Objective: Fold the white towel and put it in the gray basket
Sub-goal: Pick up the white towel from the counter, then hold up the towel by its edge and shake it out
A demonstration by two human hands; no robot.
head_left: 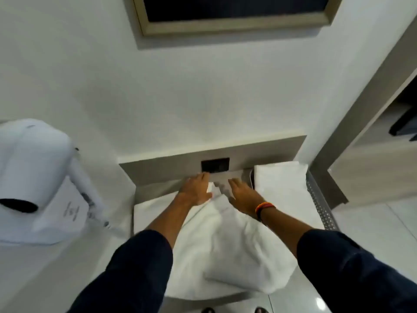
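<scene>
The white towel [225, 240] lies spread and rumpled on a low white surface [144, 213] in front of me, one folded lobe hanging toward the near edge. My left hand [196, 188] and my right hand [242, 194] reach to its far end by the wall, side by side, each holding the towel's far edge. A bright bracelet circles my right wrist. The gray basket [320, 199], with a perforated side, stands just right of the towel and holds a folded white towel [279, 184].
A black wall socket [215, 164] sits on the gray ledge just beyond my fingers. A white paper roll and holder [33, 166] juts in at the left. A framed panel [237, 19] hangs above. An open closet [394, 136] is at the right.
</scene>
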